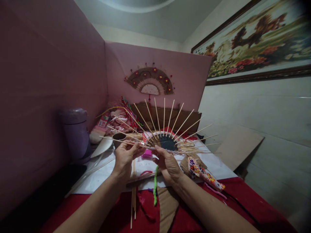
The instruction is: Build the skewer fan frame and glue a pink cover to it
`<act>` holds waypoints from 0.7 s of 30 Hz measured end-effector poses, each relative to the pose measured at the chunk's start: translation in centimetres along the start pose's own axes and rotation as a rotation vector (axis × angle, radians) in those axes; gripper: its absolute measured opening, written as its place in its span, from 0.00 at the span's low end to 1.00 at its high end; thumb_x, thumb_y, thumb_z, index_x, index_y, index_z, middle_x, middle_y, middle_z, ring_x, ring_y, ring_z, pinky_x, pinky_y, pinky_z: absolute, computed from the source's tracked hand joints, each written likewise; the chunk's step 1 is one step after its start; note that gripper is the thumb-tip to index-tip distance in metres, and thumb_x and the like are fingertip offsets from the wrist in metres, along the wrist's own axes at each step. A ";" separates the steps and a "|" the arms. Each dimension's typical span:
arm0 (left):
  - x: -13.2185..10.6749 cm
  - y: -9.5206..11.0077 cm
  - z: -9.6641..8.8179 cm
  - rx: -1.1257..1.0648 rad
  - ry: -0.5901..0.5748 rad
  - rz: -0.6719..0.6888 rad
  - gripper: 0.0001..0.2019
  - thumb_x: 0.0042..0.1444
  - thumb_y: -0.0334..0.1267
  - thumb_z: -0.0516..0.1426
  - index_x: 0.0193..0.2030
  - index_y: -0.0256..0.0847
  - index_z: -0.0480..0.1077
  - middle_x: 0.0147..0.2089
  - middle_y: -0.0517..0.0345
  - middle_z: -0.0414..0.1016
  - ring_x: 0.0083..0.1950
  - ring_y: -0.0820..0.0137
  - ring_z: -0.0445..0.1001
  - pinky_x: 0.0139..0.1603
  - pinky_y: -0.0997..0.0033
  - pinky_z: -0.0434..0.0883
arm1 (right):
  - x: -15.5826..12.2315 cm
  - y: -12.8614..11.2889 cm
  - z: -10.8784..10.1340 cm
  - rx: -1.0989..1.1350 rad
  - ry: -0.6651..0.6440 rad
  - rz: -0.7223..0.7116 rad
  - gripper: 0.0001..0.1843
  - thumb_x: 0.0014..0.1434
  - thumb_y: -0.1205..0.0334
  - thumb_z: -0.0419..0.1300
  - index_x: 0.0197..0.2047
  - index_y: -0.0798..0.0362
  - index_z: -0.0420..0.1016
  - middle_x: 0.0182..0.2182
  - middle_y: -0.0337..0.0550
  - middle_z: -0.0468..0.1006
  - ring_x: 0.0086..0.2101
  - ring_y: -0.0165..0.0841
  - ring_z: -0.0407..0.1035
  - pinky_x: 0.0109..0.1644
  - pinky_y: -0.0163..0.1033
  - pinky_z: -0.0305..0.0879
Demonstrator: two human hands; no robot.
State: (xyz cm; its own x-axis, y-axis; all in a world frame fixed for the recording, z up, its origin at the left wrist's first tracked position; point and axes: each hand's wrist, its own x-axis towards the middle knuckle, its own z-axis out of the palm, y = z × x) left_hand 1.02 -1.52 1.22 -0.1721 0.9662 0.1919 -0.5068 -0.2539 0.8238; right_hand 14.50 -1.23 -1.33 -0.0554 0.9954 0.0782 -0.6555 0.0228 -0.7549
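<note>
A half-made fan (166, 141) is held up over the table: several thin wooden skewers spread out from a dark half-round base. My left hand (126, 157) pinches the fan's left edge, fingers closed on the skewers there. The base's lower edge sits in my right hand (167, 163), with the thumb on top. A green pipe cleaner (155, 186) hangs below my right hand. More loose skewers (133, 194) lie on the table under my hands.
A finished fan (150, 81) hangs on the pink back board. A purple jar (75, 132), a small dark cup (119, 138), a heap of ribbons (116, 119), a flowered roll (205, 174) and cardboard pieces (167, 207) sit on the white sheet and red cloth.
</note>
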 end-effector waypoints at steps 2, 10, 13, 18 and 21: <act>0.0 0.0 0.0 0.002 -0.002 0.001 0.16 0.35 0.35 0.66 0.26 0.36 0.62 0.22 0.59 0.74 0.24 0.67 0.76 0.31 0.66 0.74 | 0.0 0.0 0.0 0.001 0.000 0.000 0.06 0.44 0.63 0.66 0.27 0.56 0.77 0.28 0.43 0.80 0.31 0.31 0.71 0.30 0.33 0.62; 0.0 0.0 0.0 0.026 -0.011 0.012 0.15 0.36 0.36 0.66 0.26 0.36 0.63 0.23 0.58 0.75 0.25 0.67 0.76 0.32 0.65 0.74 | 0.0 0.0 0.0 0.012 0.010 0.009 0.05 0.44 0.64 0.66 0.27 0.55 0.77 0.27 0.41 0.80 0.30 0.30 0.70 0.28 0.32 0.61; 0.0 0.0 -0.1 0.029 -0.009 0.005 0.15 0.36 0.36 0.66 0.26 0.36 0.63 0.22 0.58 0.74 0.25 0.67 0.76 0.32 0.66 0.74 | 0.0 0.0 0.0 0.020 0.014 0.011 0.05 0.44 0.64 0.66 0.27 0.55 0.77 0.27 0.41 0.80 0.29 0.29 0.70 0.28 0.32 0.61; 0.0 -0.1 0.0 0.026 -0.008 0.004 0.15 0.36 0.35 0.66 0.26 0.36 0.63 0.22 0.59 0.75 0.25 0.68 0.76 0.31 0.67 0.74 | 0.0 0.0 0.1 0.020 0.011 0.006 0.05 0.44 0.65 0.66 0.27 0.55 0.77 0.28 0.41 0.80 0.30 0.30 0.71 0.30 0.33 0.63; 0.0 -0.1 0.0 0.024 -0.002 0.006 0.15 0.36 0.35 0.66 0.26 0.36 0.63 0.22 0.59 0.74 0.24 0.68 0.76 0.31 0.67 0.74 | -0.1 -0.1 0.2 0.019 0.016 0.004 0.04 0.44 0.64 0.65 0.27 0.55 0.77 0.28 0.41 0.80 0.30 0.31 0.71 0.30 0.34 0.63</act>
State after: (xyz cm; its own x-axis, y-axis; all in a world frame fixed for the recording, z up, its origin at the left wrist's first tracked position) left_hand 1.10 -1.51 1.12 -0.1732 0.9647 0.1985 -0.4848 -0.2590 0.8354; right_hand 14.44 -1.35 -1.19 -0.0456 0.9969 0.0647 -0.6695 0.0176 -0.7426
